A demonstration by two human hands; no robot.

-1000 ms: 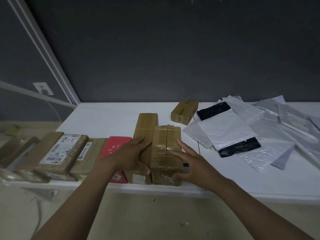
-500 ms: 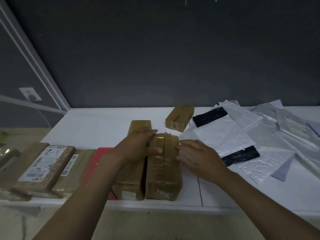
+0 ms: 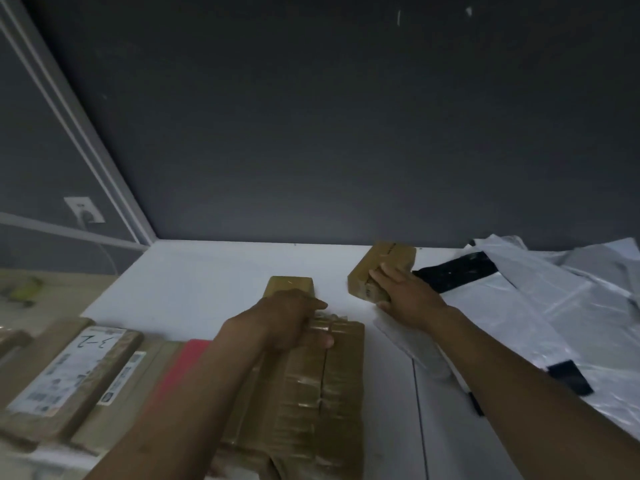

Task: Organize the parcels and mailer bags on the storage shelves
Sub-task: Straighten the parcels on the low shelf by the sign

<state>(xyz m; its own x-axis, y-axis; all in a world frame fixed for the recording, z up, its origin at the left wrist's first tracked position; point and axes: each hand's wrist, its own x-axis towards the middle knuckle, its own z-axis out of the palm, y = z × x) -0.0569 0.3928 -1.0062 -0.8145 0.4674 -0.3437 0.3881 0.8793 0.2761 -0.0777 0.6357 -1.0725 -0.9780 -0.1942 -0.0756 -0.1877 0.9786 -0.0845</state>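
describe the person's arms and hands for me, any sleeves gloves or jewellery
No sleeves are in view: the left forearm and right forearm are uncovered right to the frame edge. The left hand and right hand wear no gloves, and no ring, watch or wristband shows. The light is dim, so finer marks cannot be told.

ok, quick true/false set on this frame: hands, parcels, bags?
1. The right hand touches the small box. True.
2. The labelled parcel lies left of the red parcel. True.
3. The left hand rests on the red parcel. False: it grips the far end of the taped parcel.
4. The mailer bags lie left of the parcels. False: they lie on the right, beside the small box.
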